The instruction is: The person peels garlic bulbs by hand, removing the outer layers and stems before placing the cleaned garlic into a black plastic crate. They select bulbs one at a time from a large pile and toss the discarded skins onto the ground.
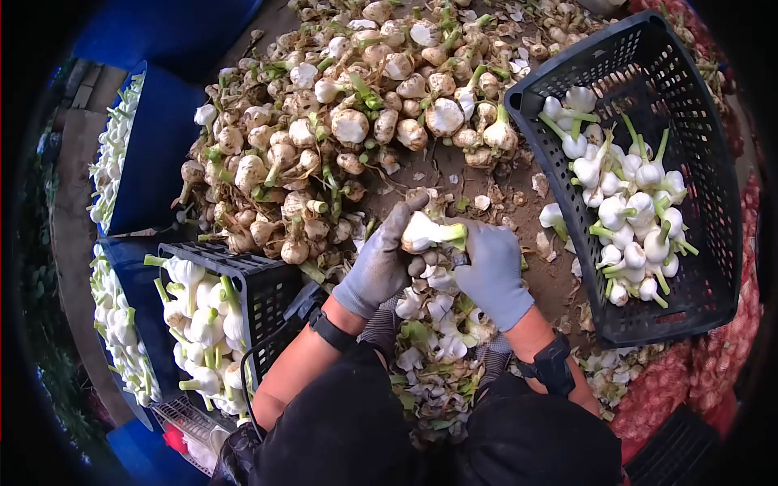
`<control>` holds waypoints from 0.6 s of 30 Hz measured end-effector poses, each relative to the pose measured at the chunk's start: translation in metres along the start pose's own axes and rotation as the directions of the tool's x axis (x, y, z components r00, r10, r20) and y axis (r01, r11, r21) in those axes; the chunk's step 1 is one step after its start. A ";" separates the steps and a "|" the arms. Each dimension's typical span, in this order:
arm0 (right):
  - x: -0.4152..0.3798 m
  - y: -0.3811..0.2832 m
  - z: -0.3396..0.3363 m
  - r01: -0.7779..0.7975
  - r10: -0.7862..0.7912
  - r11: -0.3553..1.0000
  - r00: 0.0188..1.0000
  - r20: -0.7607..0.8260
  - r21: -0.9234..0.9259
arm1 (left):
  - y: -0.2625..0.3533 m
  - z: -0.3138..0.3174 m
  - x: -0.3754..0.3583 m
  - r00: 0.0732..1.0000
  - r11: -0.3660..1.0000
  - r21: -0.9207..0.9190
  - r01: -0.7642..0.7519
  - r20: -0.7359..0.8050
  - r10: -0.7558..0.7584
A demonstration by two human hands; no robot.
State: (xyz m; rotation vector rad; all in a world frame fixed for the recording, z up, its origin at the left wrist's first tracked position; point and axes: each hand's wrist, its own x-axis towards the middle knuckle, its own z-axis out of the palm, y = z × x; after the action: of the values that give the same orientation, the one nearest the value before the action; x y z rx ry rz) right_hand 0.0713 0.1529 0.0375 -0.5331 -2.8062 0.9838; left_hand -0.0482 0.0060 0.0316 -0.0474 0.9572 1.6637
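Note:
A white garlic bulb [425, 233] with a short green-white stalk is between my two hands in the middle of the view. My left hand [377, 263], in a soiled grey glove, is closed around the root side of the bulb, its fingertips showing below. My right hand [494, 267], in a grey glove, has its fingers curled in at the stalk end and touches it. Whether that hand also holds a small tool is hidden. Beneath both hands, peeled garlic skins and leaves [438, 348] cover the ground between my legs.
A large heap of unpeeled garlic [324, 130] lies ahead. On the right, a black crate [705, 275] holds cleaned bulbs. To the left stand another black crate [271, 292] and blue containers [158, 154], full of cleaned garlic. Red mesh sacks [721, 348] lie at far right.

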 end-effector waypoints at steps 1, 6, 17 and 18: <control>0.001 0.003 0.002 0.008 -0.008 0.999 1.000 -0.006 -0.050 | -0.002 0.000 0.002 0.999 0.999 -0.009 -0.048 0.009 0.048; -0.004 0.005 0.014 -0.364 0.246 0.426 0.928 0.281 0.828 | 0.001 0.003 -0.011 0.996 0.946 0.321 -0.044 0.087 0.017; -0.020 -0.011 0.015 -0.497 0.236 0.388 0.868 0.437 0.776 | 0.012 -0.002 -0.003 0.885 0.242 0.887 -0.392 0.293 0.360; -0.020 -0.013 0.014 -0.477 0.190 0.421 0.878 0.440 0.772 | 0.012 -0.002 -0.002 0.958 0.408 0.880 -0.242 0.151 0.242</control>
State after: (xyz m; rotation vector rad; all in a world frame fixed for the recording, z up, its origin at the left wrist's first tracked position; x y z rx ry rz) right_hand 0.0833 0.1280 0.0352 -0.8358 -1.8991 2.5185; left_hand -0.0584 0.0032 0.0382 0.8714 1.8247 1.1796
